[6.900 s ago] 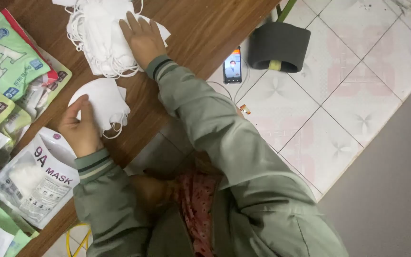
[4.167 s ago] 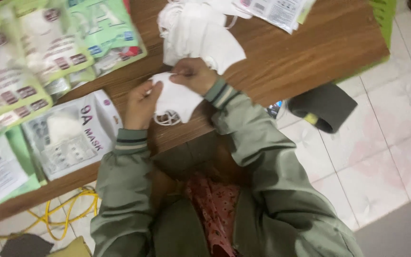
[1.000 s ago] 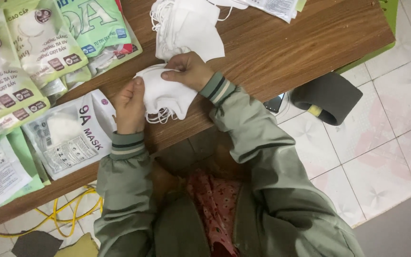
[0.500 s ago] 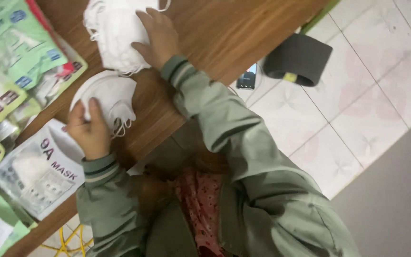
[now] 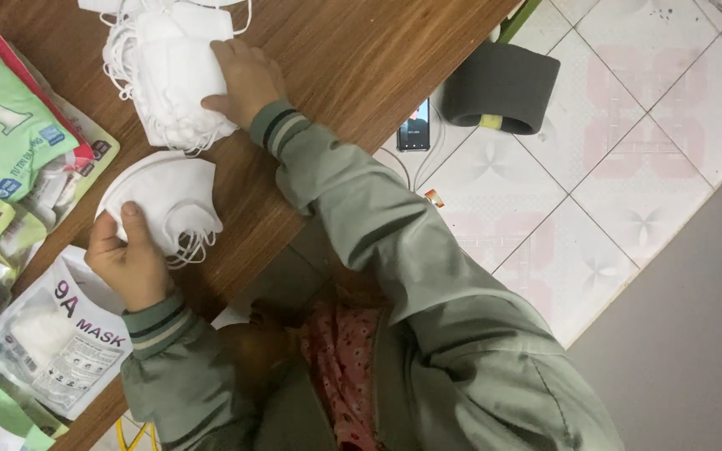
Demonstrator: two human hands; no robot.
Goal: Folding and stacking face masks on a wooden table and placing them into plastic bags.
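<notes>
Fingers of your left hand pinch a small stack of folded white masks, thumb on top, pressing it to the wooden table. A second ago both hands worked that stack together near the table edge; now your right hand has left it and lies spread and flat on the big loose pile of white masks farther up the table, fingertips on the top one but not yet closed around it. Judging by that, the held stack is mid-count and the next mask is being drawn from the pile. Just beside your left wrist lies a clear mask pouch, and green packets sit along the left. Off the table, a phone and a dark roll rest on the tiled floor.
</notes>
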